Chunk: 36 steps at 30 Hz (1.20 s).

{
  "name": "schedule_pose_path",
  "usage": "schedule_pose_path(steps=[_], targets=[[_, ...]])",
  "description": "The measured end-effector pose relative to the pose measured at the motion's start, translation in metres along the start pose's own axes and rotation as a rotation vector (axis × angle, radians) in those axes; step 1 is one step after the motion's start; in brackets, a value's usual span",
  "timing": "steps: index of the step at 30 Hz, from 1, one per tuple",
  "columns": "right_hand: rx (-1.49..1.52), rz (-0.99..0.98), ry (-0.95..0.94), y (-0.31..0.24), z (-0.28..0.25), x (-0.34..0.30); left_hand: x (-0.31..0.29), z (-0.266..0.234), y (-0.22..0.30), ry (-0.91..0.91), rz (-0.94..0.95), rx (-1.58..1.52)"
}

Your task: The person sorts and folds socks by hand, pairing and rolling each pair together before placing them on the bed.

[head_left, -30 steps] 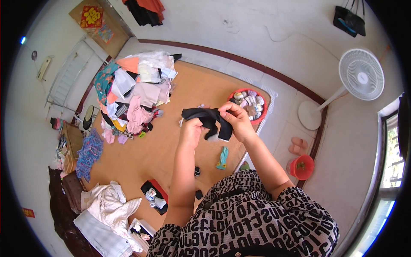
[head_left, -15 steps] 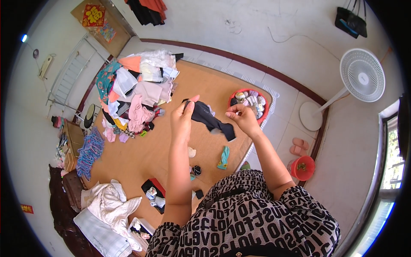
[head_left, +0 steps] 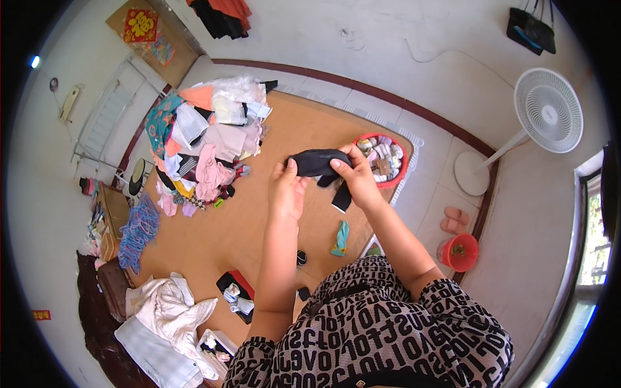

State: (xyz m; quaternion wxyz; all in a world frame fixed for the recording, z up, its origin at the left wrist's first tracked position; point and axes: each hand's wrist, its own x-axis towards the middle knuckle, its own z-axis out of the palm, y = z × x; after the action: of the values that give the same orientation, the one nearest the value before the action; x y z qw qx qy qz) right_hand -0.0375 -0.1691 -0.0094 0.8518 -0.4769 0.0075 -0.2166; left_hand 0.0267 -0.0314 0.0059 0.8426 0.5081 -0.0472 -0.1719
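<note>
A black sock is stretched sideways between my two hands, above the tan mat. My left hand pinches its left end with the thumb on top. My right hand grips the other end, thumb pressed on the cloth. Below my right hand hangs another black length; whether it is a second sock I cannot tell. Just beyond that hand stands a red basket of rolled socks. Nearer me, a teal sock lies flat beside a small black bundle.
A big heap of clothes covers the far left of the mat. Blue hangers, a pale quilt and a red-and-black box lie at the left. On the right stand a white fan and a red bucket.
My right hand has come up and left to take the black sock's free end. The sock, earlier hanging from my left hand, is now stretched between both.
</note>
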Motion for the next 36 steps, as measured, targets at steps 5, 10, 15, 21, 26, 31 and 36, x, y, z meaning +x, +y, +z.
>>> schedule_pose_path(steps=[5, 10, 15, 21, 26, 31, 36], targets=[[-0.869, -0.582, -0.482, -0.018, 0.059, -0.038, 0.027, -0.029, -0.014, -0.613, -0.637, -0.824], [-0.900, -0.262, 0.113, 0.001, 0.044, 0.011, -0.009, 0.029, -0.018, 0.174, -0.303, -0.309], [-1.040, -0.479, 0.068, 0.022, 0.050, -0.002, -0.011, 0.048, -0.006, 0.186, -0.251, -0.359], [-0.902, -0.257, 0.171, 0.013, 0.040, 0.028, -0.014, 0.028, -0.004, 0.063, -0.295, -0.263], [-0.353, -0.029, -0.051, 0.022, 0.006, 0.043, -0.013, 0.046, 0.031, 0.091, -0.269, -0.382], [-0.152, 0.486, -0.525, 0.001, -0.003, 0.023, 0.019, 0.004, 0.056, -0.100, -0.137, -0.394], [-0.140, 0.468, -0.472, 0.001, -0.011, 0.012, 0.040, -0.010, 0.069, -0.049, -0.028, -0.460]])
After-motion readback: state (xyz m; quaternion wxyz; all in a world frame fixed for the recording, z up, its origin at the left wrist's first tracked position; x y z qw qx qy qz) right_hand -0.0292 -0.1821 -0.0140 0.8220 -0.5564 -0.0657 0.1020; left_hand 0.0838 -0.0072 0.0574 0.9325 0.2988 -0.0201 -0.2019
